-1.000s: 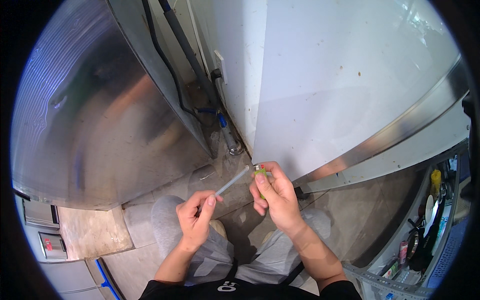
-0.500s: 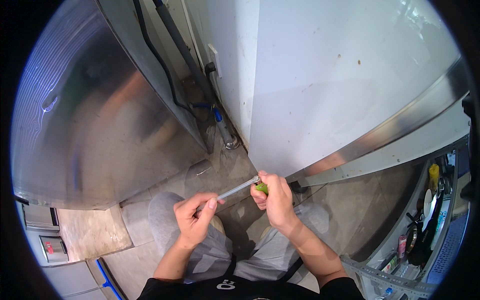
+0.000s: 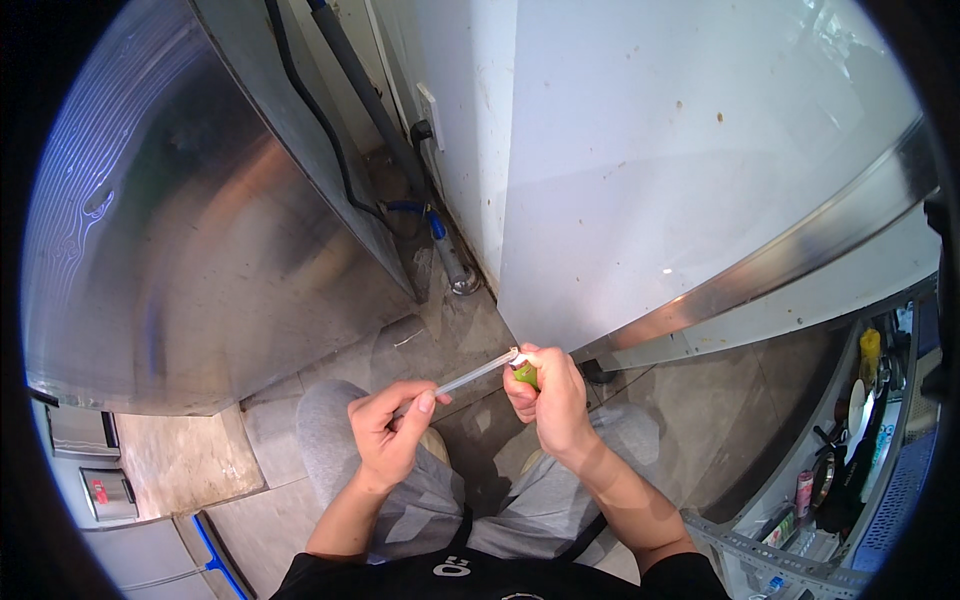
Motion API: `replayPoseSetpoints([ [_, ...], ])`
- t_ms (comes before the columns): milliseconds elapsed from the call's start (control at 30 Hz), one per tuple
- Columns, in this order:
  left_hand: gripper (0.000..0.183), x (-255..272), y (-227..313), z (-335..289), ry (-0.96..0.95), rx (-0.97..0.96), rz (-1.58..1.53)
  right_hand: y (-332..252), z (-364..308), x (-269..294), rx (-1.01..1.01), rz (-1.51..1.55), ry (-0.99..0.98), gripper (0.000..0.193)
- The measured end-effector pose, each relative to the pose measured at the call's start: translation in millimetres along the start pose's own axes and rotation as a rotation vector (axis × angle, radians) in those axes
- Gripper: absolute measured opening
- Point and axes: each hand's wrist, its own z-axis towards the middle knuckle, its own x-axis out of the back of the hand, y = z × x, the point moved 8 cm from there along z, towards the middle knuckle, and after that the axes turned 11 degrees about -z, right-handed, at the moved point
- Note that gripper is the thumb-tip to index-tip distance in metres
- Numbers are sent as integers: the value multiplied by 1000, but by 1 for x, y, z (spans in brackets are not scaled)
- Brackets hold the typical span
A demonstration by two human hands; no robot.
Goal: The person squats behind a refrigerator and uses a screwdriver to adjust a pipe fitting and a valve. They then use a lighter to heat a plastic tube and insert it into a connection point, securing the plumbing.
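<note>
My left hand (image 3: 393, 430) is closed around one end of a thin, translucent tube (image 3: 474, 376), pinching it between thumb and fingers. From there the tube slants up and right to my right hand (image 3: 552, 400). That hand is wrapped around a green lighter (image 3: 525, 374), with the thumb up by its metal top. The far tip of the tube meets the lighter's top, where a small pale bright spot shows; whether it is a flame I cannot tell. Both hands are held above the floor, between my knees in grey trousers.
A large white panel (image 3: 640, 180) rises ahead, next to a shiny metal cabinet side (image 3: 200, 260) at left. Hoses and a pipe (image 3: 365, 90) run between them. At right, a shelf rack (image 3: 800, 570) holds utensils and bottles. A blue squeegee (image 3: 215, 560) lies lower left.
More of the green lighter shows in my right hand, and its top looks brighter against the tube's tip. My left hand and the tube have barely shifted.
</note>
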Motion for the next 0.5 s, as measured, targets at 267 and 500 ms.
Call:
replayPoseSetpoints([
  [267,19,-2,-1,1,-22,-5,3,1,3,4,15,-48,30,45],
  [500,19,-1,-2,0,-10,5,3,-2,1,6,14,-83,34,47],
])
